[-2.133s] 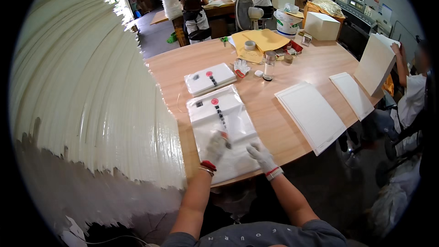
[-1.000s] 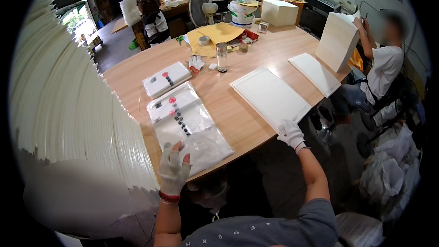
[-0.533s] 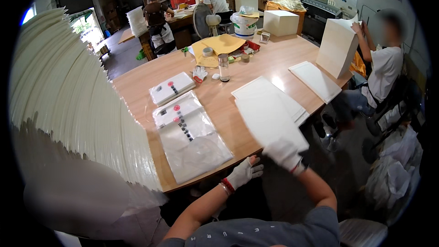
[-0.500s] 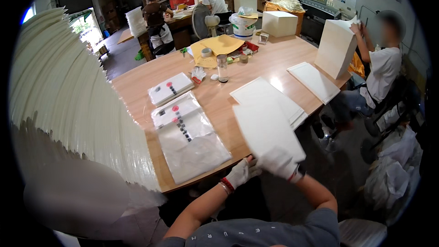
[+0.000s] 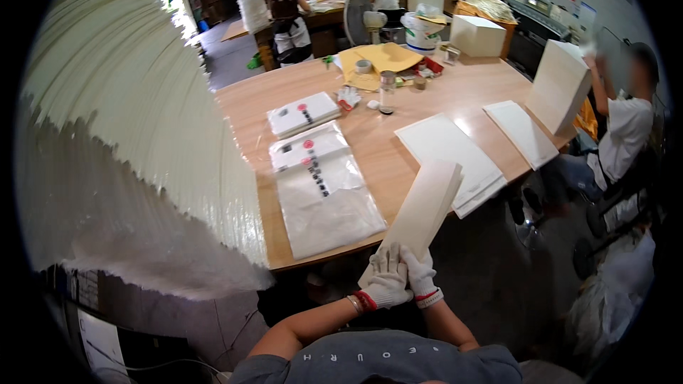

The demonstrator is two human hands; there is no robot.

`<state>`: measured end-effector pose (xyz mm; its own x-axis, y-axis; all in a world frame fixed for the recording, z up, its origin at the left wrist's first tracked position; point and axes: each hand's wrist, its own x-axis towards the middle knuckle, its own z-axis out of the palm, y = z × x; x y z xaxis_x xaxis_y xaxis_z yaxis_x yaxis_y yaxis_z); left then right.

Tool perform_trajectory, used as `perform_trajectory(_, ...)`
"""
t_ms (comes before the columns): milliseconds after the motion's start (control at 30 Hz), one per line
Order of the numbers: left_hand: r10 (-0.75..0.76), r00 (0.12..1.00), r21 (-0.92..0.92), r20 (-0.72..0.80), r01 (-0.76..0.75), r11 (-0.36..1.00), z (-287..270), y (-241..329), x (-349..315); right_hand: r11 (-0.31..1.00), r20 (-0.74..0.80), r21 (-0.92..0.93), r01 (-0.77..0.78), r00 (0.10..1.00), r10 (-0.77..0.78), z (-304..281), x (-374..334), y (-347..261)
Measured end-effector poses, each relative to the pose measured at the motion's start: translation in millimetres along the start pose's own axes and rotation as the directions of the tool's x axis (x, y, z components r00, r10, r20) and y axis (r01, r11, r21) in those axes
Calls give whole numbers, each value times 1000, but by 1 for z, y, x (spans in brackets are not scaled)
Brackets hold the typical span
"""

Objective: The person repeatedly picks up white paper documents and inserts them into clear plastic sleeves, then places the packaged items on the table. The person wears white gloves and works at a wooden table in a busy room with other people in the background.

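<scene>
Both of my hands wear white gloves and hold a stack of off-white paper (image 5: pixel 423 203), bent lengthwise into a narrow strip that slants up over the table's front edge. My left hand (image 5: pixel 388 279) lays its fingers across the lower end of the paper; its thumb is hidden. Pressed close beside it, my right hand (image 5: pixel 420 270) grips the same end from the right. Beyond the paper, a flat pile of white sheets (image 5: pixel 448 153) rests on the table. To the left lies a clear plastic bag (image 5: pixel 327 217) with red and black print.
A tall stack of pale sheets (image 5: pixel 142 114) rises at my left. On the wooden table (image 5: pixel 249 92) are folded bags (image 5: pixel 304 115), a glass jar (image 5: pixel 386 92), yellow envelopes (image 5: pixel 377 58) and another paper pile (image 5: pixel 521 134). A co-worker (image 5: pixel 626 128) at the right handles a tall paper block (image 5: pixel 560 85).
The paper has gone from a broad, flat sheet to a narrow bent strip. My left hand has moved onto it, beside the right. The view has shifted, so the table appears farther right.
</scene>
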<state>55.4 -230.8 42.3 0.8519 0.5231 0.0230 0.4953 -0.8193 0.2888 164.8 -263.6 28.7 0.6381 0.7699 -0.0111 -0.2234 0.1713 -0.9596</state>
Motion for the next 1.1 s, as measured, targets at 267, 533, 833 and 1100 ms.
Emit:
perform_trajectory(267, -129, 791, 70, -598, 211, 975, -133, -103, 32, 768, 322, -503, 396, 911, -259, -25, -3, -79)
perform_trajectory(533, -376, 799, -647, -470, -21, 762, -105, -146, 59, 274, 618, -754, 598, 786, -16, -1, 6, -66)
perform_trajectory(833, 22, 823, -151, -568, -131, 980, -64, -132, 43, 246, 311, -924, 291, 949, 45, 63, 69, -17)
perform_trajectory(1100, -177, 743, 120, -646, 327, 937, 14, -258, 20, 130, -1, -990, -50, 935, 354, 87, 163, 44)
